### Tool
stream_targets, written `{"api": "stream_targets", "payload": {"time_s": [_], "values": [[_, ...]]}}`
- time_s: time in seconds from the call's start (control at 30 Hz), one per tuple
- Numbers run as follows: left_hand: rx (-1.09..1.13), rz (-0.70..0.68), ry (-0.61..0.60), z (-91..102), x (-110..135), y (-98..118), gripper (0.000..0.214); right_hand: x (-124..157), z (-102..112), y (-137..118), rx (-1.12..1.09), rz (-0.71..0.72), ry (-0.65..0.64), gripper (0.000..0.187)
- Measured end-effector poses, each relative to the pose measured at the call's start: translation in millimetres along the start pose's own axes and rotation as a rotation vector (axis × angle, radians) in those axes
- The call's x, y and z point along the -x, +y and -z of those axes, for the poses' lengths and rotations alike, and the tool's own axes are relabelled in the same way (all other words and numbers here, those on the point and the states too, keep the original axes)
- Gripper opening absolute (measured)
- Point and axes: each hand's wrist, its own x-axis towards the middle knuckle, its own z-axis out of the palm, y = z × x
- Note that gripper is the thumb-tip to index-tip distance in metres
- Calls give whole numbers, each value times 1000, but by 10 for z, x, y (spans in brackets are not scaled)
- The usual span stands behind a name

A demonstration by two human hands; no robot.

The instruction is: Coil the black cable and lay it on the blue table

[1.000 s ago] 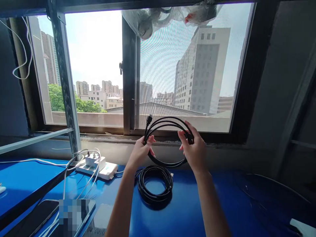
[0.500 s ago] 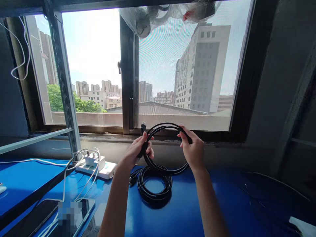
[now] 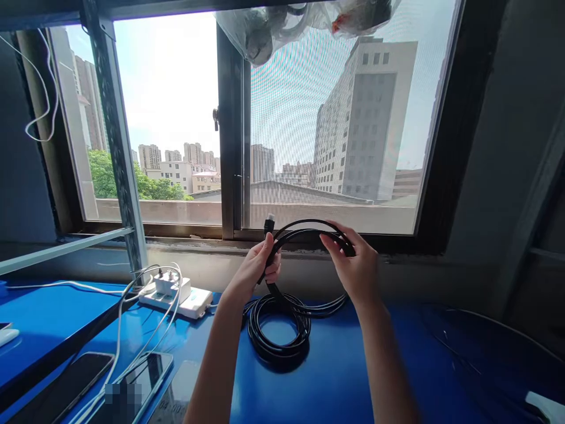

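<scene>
A looped black cable [image 3: 305, 231] is held up between my two hands. My left hand [image 3: 255, 264] is closed round its left side, and a black plug [image 3: 269, 224] with a pale tip sticks up above the thumb. On the loop's right side, my right hand [image 3: 358, 262] grips the strands between thumb and fingers, one strand arching a little above the others. The lower part of the loop hangs behind and between the hands. Beneath it a second black cable [image 3: 279, 355] lies coiled on the blue table [image 3: 326, 377]; its left end is partly hidden by my left arm.
At the left stands a white power strip [image 3: 194, 305] with a charger and white cords. Two phones [image 3: 82, 377] [image 3: 152, 377] lie at the front left. A metal post [image 3: 115, 135] rises by the window, and a plastic bag [image 3: 256, 38] hangs overhead. A white object [image 3: 545, 406] sits front right.
Both hands have shifted slightly right with the cable. My right hand has opened a gap between the upper strands, and the loop looks flatter. The coil on the table stays put.
</scene>
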Motion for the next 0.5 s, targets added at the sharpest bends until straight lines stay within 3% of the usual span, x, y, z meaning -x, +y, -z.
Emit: {"api": "stream_targets", "payload": {"time_s": [0.17, 0.3, 0.5], "values": [[11, 8, -9, -38, 5, 3, 60, -22, 74, 7, 30, -1, -22, 50], [33, -2, -27, -59, -22, -3, 63, -16, 85, -24, 57, 97, 13, 50], [16, 0, 65, -68, -18, 9, 62, -15, 47, 15, 134, 198, 73, 48]]}}
